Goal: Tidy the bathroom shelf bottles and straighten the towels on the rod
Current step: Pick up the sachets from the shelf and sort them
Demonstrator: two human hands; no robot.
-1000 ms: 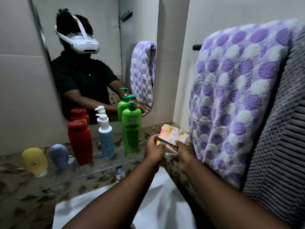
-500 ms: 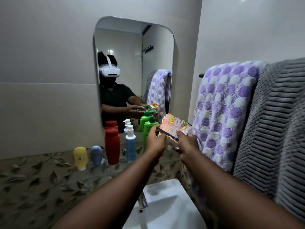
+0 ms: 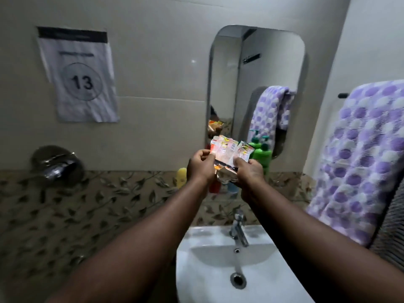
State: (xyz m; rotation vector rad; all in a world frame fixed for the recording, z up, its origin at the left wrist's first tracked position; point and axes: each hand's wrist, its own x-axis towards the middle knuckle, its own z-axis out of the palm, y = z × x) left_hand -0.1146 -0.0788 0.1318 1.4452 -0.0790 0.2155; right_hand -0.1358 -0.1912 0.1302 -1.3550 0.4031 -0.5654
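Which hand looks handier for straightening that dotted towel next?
Probably the right hand: the purple dotted towel hangs on its side, while the left hand is farther off. Both hands grip the sachet strip, so the left would have to hold it alone.

This is a bathroom. A white sink (image 3: 196, 270) with a chrome tap (image 3: 239, 228) at its back edge is fixed to a pale tiled wall. A band of leaf-patterned tiles (image 3: 87, 211) runs behind it. A mirror (image 3: 273, 68) with rounded corners hangs above the sink. On the right-hand wall, a purple dotted towel (image 3: 360, 160) and a grey towel (image 3: 391, 237) hang side by side from a rod (image 3: 342, 95). A green pump bottle (image 3: 264, 155) and a yellow bottle (image 3: 181, 177) stand below the mirror. A chrome wall valve (image 3: 56, 165) sits to the left.
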